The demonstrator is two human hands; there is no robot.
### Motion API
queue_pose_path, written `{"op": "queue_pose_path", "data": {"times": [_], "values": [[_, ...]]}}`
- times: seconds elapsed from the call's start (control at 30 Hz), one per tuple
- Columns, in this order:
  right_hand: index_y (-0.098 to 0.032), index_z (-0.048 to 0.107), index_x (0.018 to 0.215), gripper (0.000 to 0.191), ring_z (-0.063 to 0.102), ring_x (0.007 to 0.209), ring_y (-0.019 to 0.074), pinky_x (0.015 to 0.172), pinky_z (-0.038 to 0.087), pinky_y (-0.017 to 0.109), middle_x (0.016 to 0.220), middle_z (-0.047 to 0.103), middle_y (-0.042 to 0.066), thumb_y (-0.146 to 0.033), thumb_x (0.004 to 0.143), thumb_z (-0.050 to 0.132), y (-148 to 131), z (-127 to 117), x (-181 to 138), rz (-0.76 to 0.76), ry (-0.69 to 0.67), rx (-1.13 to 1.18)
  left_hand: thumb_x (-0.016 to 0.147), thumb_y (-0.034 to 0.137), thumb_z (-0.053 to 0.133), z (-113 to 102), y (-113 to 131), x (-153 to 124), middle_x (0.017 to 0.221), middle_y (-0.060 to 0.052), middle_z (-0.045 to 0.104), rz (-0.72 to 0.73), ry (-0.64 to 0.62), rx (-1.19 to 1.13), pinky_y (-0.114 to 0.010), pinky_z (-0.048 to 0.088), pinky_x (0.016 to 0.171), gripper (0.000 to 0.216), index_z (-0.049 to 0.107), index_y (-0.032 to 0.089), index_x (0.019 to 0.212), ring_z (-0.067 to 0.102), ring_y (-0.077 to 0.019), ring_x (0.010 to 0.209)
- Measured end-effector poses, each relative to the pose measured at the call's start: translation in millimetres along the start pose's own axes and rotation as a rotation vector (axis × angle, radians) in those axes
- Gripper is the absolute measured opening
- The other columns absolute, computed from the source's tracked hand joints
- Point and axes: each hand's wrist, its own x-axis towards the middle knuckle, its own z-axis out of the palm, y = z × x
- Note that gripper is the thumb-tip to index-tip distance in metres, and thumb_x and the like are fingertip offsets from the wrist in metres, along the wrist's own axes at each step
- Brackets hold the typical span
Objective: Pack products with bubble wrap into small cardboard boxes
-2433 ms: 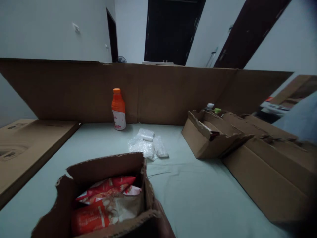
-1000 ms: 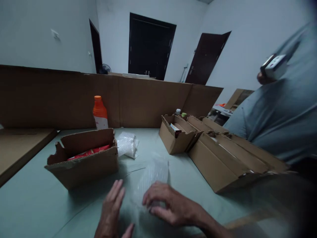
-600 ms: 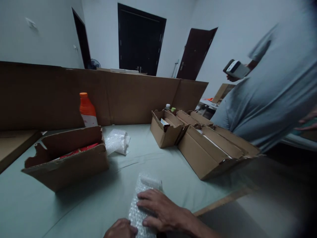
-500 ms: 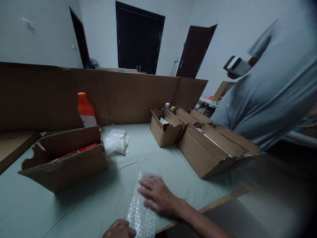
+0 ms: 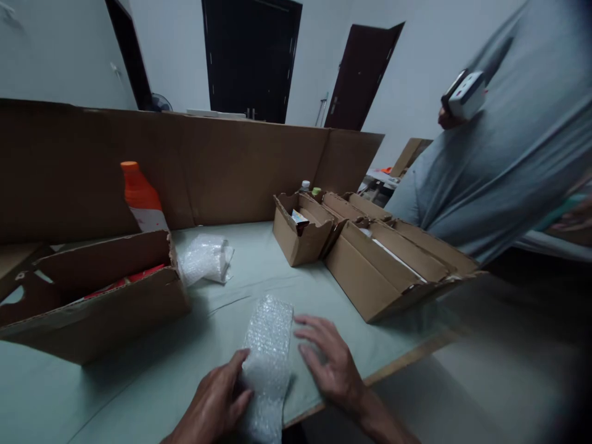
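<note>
A narrow strip of clear bubble wrap [image 5: 269,345] lies lengthwise near the table's front edge, its lower part slightly raised and running off the bottom of the view. My left hand [image 5: 217,394] grips its left edge, thumb and forefinger bent at the plastic; the other fingers are mostly hidden. Just right of the strip, my right hand [image 5: 330,361] hovers with fingers apart and nothing in them. Farther back lies a crumpled piece of bubble wrap [image 5: 206,258], beside an open cardboard box [image 5: 115,314] with something red inside.
An orange-capped bottle [image 5: 141,197] stands behind the left box. Several open cardboard boxes [image 5: 365,271] sit at the right. A cardboard panel [image 5: 250,172] walls the back of the pale green table [image 5: 176,370]. Another person in grey [image 5: 522,142] stands at right, holding a white-and-black device [image 5: 466,95].
My right hand has come off the bubble wrap and moved to its right. My left hand has come farther up along the left edge. The view has shifted slightly.
</note>
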Motion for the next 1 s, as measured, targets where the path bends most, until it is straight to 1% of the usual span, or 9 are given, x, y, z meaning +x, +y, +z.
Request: {"op": "queue_pose_path", "data": {"times": [0.17,0.3,0.37,0.47,0.57,0.7,0.8,0.9,1.0], "values": [[-0.019,0.056,0.123,0.031,0.065,0.106,0.0242,0.088,0.051,0.038,0.121,0.069,0.012,-0.032,0.096,0.057,-43.4,32.7,-52.3,-0.155,-0.208,0.016,0.077,0.013,0.055,10.3,1.7,10.2,0.089,-0.006,0.073,0.017,0.08,0.151,-0.03,0.054,0.072,0.083,0.028,0.018,0.156,0.069,-0.0216,0.08],[-0.019,0.058,0.118,0.022,0.066,0.1,0.0231,0.086,0.05,0.037,0.114,0.072,0.01,-0.023,0.097,0.052,-43.3,64.4,-66.0,-0.18,-0.18,-0.05,0.085,0.02,0.058,8.6,-6.0,-5.8,0.125,-0.011,0.068,0.256,0.362,0.224,-0.033,0.057,0.089,0.076,0.028,0.028,0.155,0.068,-0.023,0.108],[-0.02,0.061,0.112,0.019,0.066,0.098,0.0222,0.085,0.051,0.037,0.109,0.073,0.008,-0.022,0.096,0.051,-43.2,67.6,-64.1,-0.104,-0.184,0.066,0.089,0.032,0.061,3.5,-9.2,-19.3,0.135,-0.012,0.064,0.411,0.398,0.238,-0.037,0.056,0.097,0.071,0.032,0.03,0.154,0.064,-0.0255,0.12],[-0.022,0.064,0.111,0.022,0.068,0.093,0.0187,0.084,0.052,0.033,0.101,0.074,0.004,-0.017,0.094,0.05,-47.0,61.0,-59.4,0.143,-0.22,0.293,0.091,0.035,0.06,-0.2,-13.5,-37.6,0.123,-0.008,0.07,0.52,0.338,0.182,-0.036,0.058,0.093,0.06,0.042,0.032,0.148,0.067,-0.0243,0.111],[-0.023,0.066,0.113,0.025,0.07,0.096,0.0174,0.086,0.054,0.029,0.104,0.075,0.003,-0.016,0.094,0.052,-50.3,52.4,-58.7,0.348,-0.206,0.366,0.095,0.023,0.055,3.7,-18.0,-43.6,0.108,-0.003,0.075,0.424,0.264,0.146,-0.028,0.06,0.081,0.055,0.042,0.036,0.147,0.071,-0.0169,0.093],[-0.022,0.061,0.123,0.033,0.062,0.116,0.0237,0.096,0.05,0.038,0.129,0.065,0.011,-0.014,0.091,0.053,-49.5,46.0,-60.8,0.143,-0.099,0.112,0.093,0.022,0.058,12.2,-18.7,-33.6,0.11,-0.005,0.075,0.375,0.34,0.217,-0.027,0.062,0.079,0.054,0.043,0.03,0.145,0.073,-0.0169,0.09],[-0.022,0.059,0.123,0.035,0.059,0.117,0.0272,0.096,0.047,0.043,0.131,0.064,0.011,-0.021,0.088,0.062,-50.1,46.5,-56.5,-0.042,-0.218,0.003,0.09,0.022,0.06,11.6,-11.1,-27.1,0.105,-0.008,0.074,0.39,0.474,0.3,-0.03,0.063,0.075,0.048,0.051,0.025,0.138,0.073,-0.0194,0.089],[-0.022,0.062,0.116,0.028,0.061,0.108,0.0252,0.094,0.046,0.042,0.119,0.069,0.008,-0.02,0.088,0.063,-53.1,50.5,-48.5,0.006,-0.36,0.02,0.086,0.03,0.067,3.9,-2.5,-30.7,0.119,-0.012,0.07,0.461,0.533,0.407,-0.036,0.062,0.083,0.047,0.056,0.023,0.132,0.069,-0.0247,0.105],[-0.022,0.064,0.112,0.021,0.064,0.093,0.0196,0.09,0.047,0.037,0.101,0.073,0.003,-0.017,0.093,0.059,-55.4,51.6,-43.5,0.095,-0.393,0.139,0.088,0.024,0.064,-2.2,-0.9,-41.5,0.109,-0.008,0.073,0.586,0.477,0.357,-0.032,0.061,0.083,0.045,0.055,0.024,0.132,0.07,-0.0208,0.098]]}}
